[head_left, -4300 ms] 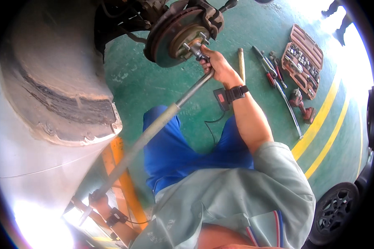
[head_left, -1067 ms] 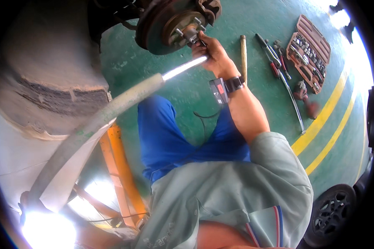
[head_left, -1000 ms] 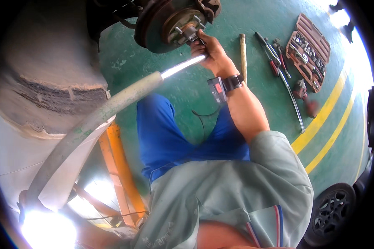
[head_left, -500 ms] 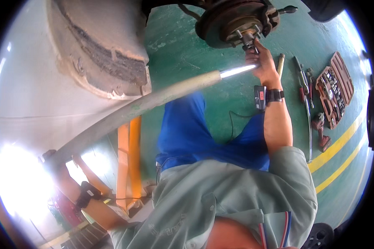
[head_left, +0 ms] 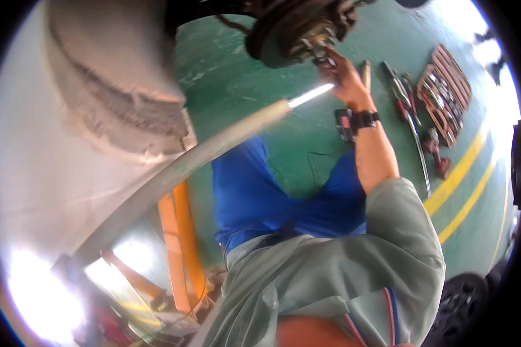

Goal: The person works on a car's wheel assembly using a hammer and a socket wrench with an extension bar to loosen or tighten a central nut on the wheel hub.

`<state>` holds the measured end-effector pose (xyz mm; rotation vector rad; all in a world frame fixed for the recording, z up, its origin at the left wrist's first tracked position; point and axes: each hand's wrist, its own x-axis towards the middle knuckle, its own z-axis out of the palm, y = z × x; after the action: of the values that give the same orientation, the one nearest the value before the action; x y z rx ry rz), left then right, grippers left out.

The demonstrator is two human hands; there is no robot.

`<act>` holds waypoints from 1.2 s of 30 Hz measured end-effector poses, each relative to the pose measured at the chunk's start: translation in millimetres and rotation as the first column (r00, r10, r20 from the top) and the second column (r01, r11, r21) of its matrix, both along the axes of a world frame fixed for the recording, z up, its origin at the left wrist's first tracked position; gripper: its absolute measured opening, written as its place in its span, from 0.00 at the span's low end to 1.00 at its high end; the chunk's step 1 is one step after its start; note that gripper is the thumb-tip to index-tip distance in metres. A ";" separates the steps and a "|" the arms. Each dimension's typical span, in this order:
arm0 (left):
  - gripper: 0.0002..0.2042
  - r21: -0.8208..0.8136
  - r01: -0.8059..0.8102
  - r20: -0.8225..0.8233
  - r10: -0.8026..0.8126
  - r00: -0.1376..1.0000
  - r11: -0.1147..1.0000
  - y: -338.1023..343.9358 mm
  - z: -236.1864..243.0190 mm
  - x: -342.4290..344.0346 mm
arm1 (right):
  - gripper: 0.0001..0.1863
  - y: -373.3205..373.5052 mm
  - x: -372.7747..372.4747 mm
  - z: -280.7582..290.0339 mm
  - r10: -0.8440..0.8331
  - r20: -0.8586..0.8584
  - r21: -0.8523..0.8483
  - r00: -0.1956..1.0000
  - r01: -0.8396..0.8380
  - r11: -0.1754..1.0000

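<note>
My right hand [head_left: 347, 81] is closed around the socket and drive head of a breaker bar at the middle of the wheel hub [head_left: 312, 43]. Studs stick out of the hub, in front of a rusty brake disc [head_left: 266, 40]. From beside that hand the bar's shiny shaft [head_left: 311, 95] runs down left into a long, pale pipe [head_left: 214, 143] slid over it. The pipe slants past the car's body toward the lower left, where its far end blurs near bright glare. My left hand does not show; nothing of its forearm can be made out.
An orange stand [head_left: 182, 248] rises below the pipe. On the green floor at right lie a long bar [head_left: 417, 144], a cordless impact wrench [head_left: 437, 153] and an open socket case [head_left: 446, 95]. The dirty car body panel [head_left: 116, 87] fills the upper left; a wheel [head_left: 463, 303] stands lower right.
My left hand and forearm, earlier at the pipe's lower end, have gone from view. The pipe's lower end sits lower in the picture. The whole view has shifted; my right hand stays at the hub.
</note>
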<state>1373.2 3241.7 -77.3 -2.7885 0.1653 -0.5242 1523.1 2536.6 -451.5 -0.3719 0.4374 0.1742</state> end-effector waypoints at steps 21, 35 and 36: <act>0.09 0.200 -0.327 -0.678 0.372 0.634 0.923 -129.4 33.2 48.1 | 0.16 -4.3 -9.8 13.0 -0.078 -0.108 -0.161 0.991 0.060 0.985; 0.06 0.058 -0.096 -0.575 0.112 0.811 0.994 -40.4 16.1 35.1 | 0.15 5.5 -4.0 28.4 -0.055 -0.120 -0.172 0.991 0.034 0.985; 0.06 0.051 -0.113 -0.592 0.121 0.797 0.992 -37.3 13.2 34.9 | 0.15 4.3 -5.5 29.8 -0.068 -0.122 -0.181 0.990 0.045 0.982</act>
<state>1408.1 3204.5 -64.2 -2.8271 0.1231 0.4043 1517.6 2540.9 -421.6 -0.5253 0.5921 0.1038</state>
